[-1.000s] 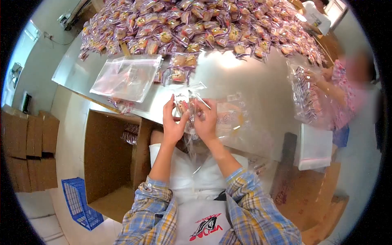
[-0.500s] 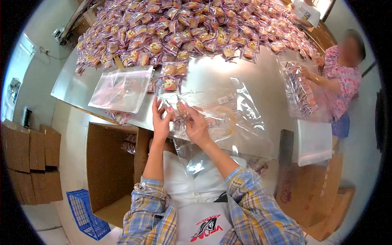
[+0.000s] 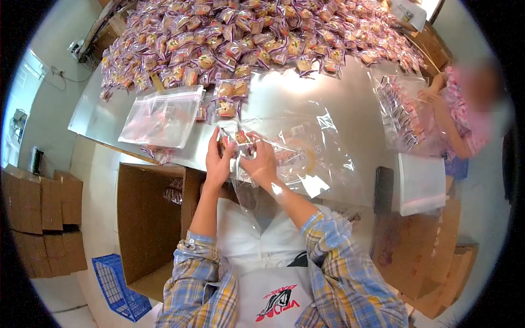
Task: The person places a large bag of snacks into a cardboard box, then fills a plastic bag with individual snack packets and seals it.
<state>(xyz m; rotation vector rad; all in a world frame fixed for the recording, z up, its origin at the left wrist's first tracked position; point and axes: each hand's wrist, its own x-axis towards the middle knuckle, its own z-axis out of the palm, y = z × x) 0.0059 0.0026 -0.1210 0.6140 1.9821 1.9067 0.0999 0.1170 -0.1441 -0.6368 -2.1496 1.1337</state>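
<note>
We look down on a broad, shiny silver metal table (image 3: 328,90), and across its far side we see a wide heap of small, clear-wrapped, golden pastry packets with purple edges (image 3: 246,33). Below its near edge, to the left of the white-trousered lap, we find a deep, open, brown cardboard box (image 3: 145,218). Just right of the hands we make out a large, clear, printed plastic bag (image 3: 295,156), spread over the metal, its loose film hanging toward the lap. Left of the hands lies a flat stack of clear plastic bags with a pink strip (image 3: 161,117). At the near edge we see the left hand (image 3: 219,161), thumb and fingers slightly parted around a packet, and the right hand (image 3: 262,163), its fingers bent inward against a packet; how firmly it grips, we cannot tell. Smallest of all, the red-marked, clear-wrapped packets (image 3: 241,138) stand between the two hands, near the bag's left end; whether they are inside it, we cannot tell.
</note>
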